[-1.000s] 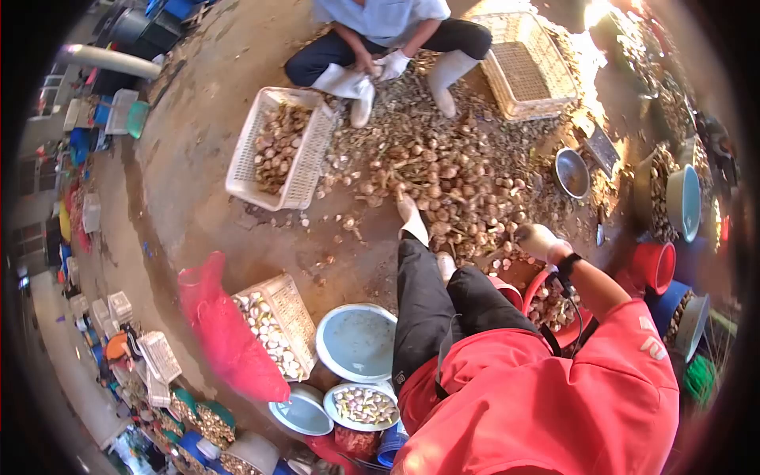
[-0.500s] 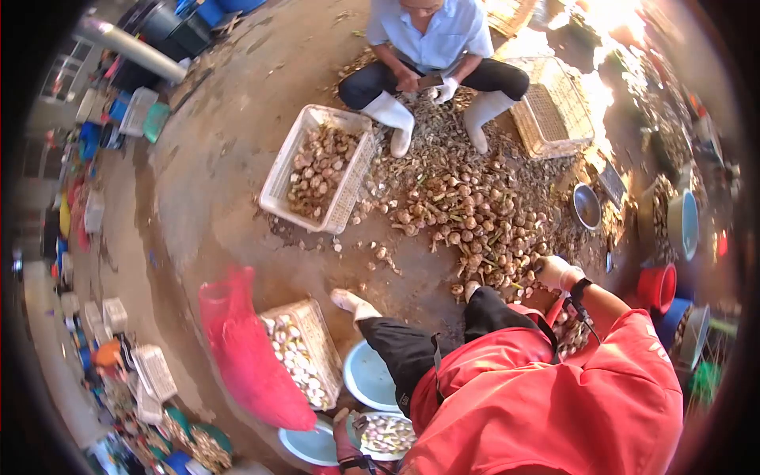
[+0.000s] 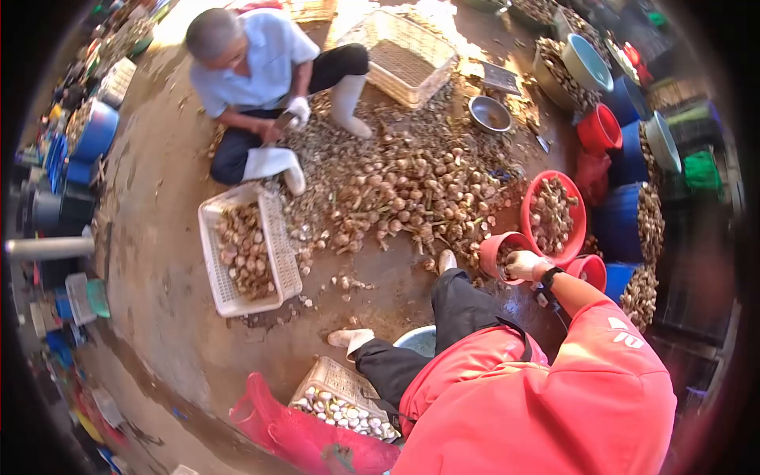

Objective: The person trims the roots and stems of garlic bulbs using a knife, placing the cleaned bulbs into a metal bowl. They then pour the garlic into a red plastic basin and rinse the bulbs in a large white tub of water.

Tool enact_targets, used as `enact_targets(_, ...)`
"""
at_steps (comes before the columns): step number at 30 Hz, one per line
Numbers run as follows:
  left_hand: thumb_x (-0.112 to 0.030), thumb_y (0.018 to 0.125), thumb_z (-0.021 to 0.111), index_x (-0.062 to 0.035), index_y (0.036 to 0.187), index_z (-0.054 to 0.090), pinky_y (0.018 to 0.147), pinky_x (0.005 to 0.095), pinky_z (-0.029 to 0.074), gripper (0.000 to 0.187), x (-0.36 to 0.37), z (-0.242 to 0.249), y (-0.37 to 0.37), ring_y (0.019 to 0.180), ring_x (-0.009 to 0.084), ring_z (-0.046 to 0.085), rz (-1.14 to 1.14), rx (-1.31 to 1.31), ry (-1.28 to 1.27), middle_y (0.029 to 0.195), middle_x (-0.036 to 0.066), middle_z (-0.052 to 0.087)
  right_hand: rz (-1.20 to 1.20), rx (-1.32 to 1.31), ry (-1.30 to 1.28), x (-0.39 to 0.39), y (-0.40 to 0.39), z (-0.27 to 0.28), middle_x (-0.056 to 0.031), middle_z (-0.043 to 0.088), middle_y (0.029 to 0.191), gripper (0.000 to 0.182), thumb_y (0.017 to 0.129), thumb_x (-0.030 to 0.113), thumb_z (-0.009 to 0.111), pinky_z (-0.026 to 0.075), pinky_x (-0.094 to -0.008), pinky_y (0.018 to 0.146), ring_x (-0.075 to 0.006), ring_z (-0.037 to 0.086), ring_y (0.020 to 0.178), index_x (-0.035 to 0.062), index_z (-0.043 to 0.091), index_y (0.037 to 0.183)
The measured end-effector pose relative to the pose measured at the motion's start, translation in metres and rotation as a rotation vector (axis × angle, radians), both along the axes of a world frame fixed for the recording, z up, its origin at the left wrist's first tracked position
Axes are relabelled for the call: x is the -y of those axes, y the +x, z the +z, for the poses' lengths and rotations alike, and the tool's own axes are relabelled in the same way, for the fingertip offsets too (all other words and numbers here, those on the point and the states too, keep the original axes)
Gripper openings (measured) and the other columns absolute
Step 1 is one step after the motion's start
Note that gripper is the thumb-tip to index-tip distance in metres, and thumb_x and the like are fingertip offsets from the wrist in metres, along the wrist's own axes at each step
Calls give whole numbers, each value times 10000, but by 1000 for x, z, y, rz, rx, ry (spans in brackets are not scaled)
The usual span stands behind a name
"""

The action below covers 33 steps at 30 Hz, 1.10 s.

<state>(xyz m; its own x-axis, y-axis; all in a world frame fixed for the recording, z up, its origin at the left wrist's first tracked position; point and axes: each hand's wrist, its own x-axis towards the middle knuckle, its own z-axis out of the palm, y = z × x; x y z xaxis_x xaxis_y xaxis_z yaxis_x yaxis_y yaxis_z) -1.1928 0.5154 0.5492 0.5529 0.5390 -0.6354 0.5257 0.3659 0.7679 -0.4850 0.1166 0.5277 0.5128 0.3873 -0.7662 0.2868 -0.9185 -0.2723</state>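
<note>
While right hand [image 3: 524, 264] grips small red bowl [image 3: 500, 252] (rim) | left hand unseen | garlic pile [image 3: 412, 190] near

One garlic pile [image 3: 412, 190] on the floor; two white crates [image 3: 210, 261], one with unpeeled bulbs, one [image 3: 340, 380] with peeled cloves; one wicker basket [image 3: 404, 51]; one steel bowl [image 3: 489, 115]; one big red basin [image 3: 554, 214] of garlic; two small red tubs [image 3: 495, 253] near it; one red mesh bag [image 3: 301, 439]; one gloved hand [image 3: 522, 265] in view; two people.
</note>
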Motion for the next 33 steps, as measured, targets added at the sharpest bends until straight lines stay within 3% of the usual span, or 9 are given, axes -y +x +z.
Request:
enact_targets(4,-152,892,393,-137,1205,541,950,386,403,346,-18,13,133,1134,211,474,5,11,-258,1215,22,533,-458,-24,-169,85,11,40,-165,669,946,280,787,239,568,495,-400,800,-332,636,886,72,664,989)
enact_targets(6,-108,857,556,-64,1159,469,611,393,543,317,12,14,221,719,223,588,113,-429,-254,854,67,559,-532,61,-117,133,12,42,-176,666,937,281,777,227,572,494,-399,807,-336,633,898,49,658,978)
enact_targets(8,-101,852,563,-64,1209,449,617,384,549,377,43,38,294,711,224,592,98,-470,-322,858,78,564,-599,34,-137,164,15,50,-174,666,947,288,776,215,566,490,-398,812,-333,630,915,54,658,996)
enact_targets(13,-59,822,596,-61,1256,426,585,374,541,466,41,57,337,646,217,583,103,-602,-388,835,102,560,-683,-28,-75,199,-13,30,-177,663,973,307,771,217,560,482,-387,828,-331,623,940,47,657,1007)
enact_targets(14,-35,822,587,-58,1206,444,554,368,524,410,10,27,308,619,208,569,239,-529,-688,836,115,563,-731,-36,-62,194,-18,33,-180,661,981,312,779,213,552,479,-387,836,-331,622,942,42,654,1020)
enact_targets(17,-77,847,587,-51,1182,429,652,422,551,371,-1,53,359,746,288,622,-30,-632,-383,904,147,597,-858,-98,-7,189,-45,38,-181,660,995,318,786,212,548,474,-386,846,-336,620,944,41,652,1034)
enact_targets(22,-83,851,578,-79,1194,424,589,362,528,376,-38,49,480,683,246,626,-370,-716,-233,904,128,603,-972,-104,-1,183,-98,63,-187,662,965,315,792,220,545,478,-387,833,-341,626,918,42,652,1030)
enact_targets(28,-89,846,582,-89,1121,490,565,366,533,290,-92,4,605,647,219,618,-492,-552,-121,863,109,600,-1164,-121,-70,144,-117,81,-182,664,965,324,785,228,546,479,-385,829,-331,630,914,37,653,1024)
enact_targets(33,-102,830,608,-85,1107,497,546,366,538,298,-134,11,614,618,210,603,-485,-600,-44,840,97,594,-1081,-87,17,101,-93,78,-186,657,995,335,788,232,536,475,-384,840,-332,623,937,37,650,1036)
